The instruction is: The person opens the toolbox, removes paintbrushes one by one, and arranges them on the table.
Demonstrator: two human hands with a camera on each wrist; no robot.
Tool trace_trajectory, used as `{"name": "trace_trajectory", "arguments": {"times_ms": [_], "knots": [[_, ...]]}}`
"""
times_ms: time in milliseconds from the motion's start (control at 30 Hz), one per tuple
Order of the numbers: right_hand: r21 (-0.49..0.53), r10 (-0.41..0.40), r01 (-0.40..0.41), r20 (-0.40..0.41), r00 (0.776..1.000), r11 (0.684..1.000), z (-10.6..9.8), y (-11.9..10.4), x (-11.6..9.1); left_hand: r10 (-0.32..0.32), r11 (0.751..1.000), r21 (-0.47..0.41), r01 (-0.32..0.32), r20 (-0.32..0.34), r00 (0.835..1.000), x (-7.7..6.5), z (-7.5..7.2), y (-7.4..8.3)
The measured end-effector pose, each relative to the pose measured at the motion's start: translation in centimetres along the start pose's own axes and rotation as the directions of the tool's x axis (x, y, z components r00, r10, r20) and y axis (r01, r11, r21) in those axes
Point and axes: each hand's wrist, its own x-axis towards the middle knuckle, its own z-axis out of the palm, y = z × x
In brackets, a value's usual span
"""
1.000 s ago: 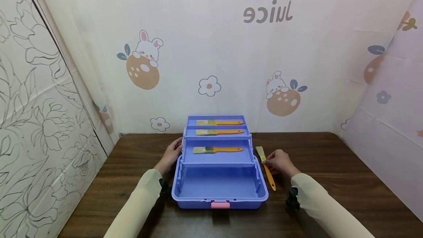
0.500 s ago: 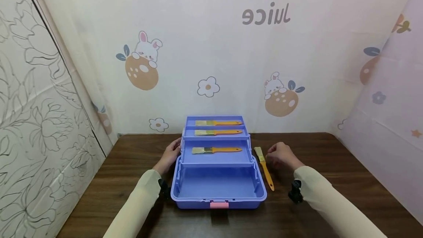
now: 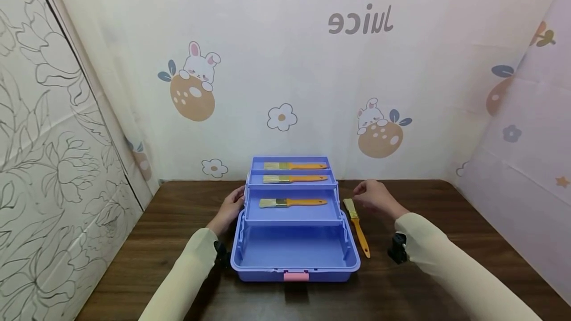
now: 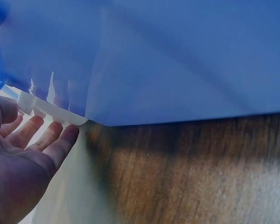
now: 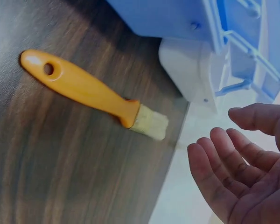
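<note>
A blue-violet toolbox (image 3: 295, 275) with a pink latch stands unfolded on the table, its stepped trays raised at the back. Three paintbrushes with orange handles lie in it: the top brush (image 3: 308, 166), the middle brush (image 3: 308, 178) and the lower brush (image 3: 308, 202). On the table at its right side lies another paintbrush (image 5: 79, 86), bristles away from me. My left hand (image 3: 229, 210) is at the box's rear left side; in the left wrist view its loose fingers (image 4: 60, 144) are at the pale back edge. My right hand (image 3: 376, 197), holding nothing, hovers near the bristles with relaxed fingers (image 5: 207, 172).
The dark wooden table (image 3: 446, 241) ends at a printed curtain (image 3: 285, 63) close behind the toolbox. Another curtain with line-drawn flowers (image 3: 53, 162) hangs at the left. The toolbox's large bottom compartment (image 3: 294, 246) holds nothing.
My right hand let go of the paintbrush on the table, drew off to the right, then moved farther back towards the toolbox's rear. My left hand stayed in place.
</note>
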Motion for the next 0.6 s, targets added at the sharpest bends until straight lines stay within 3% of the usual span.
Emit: {"name": "trace_trajectory", "arguments": {"times_ms": [433,600], "knots": [[-0.032,-0.062,0.063,0.012,0.998,0.998,-0.6,-1.6,-0.3,-0.002,1.0,-0.001,0.002,0.001,1.0,-0.1,0.1,0.0],[-0.058,-0.122,0.122,0.01,0.993,0.991,-1.0,-2.2,-0.5,0.001,1.0,-0.007,-0.001,0.005,1.0,-0.2,0.1,0.1]]}}
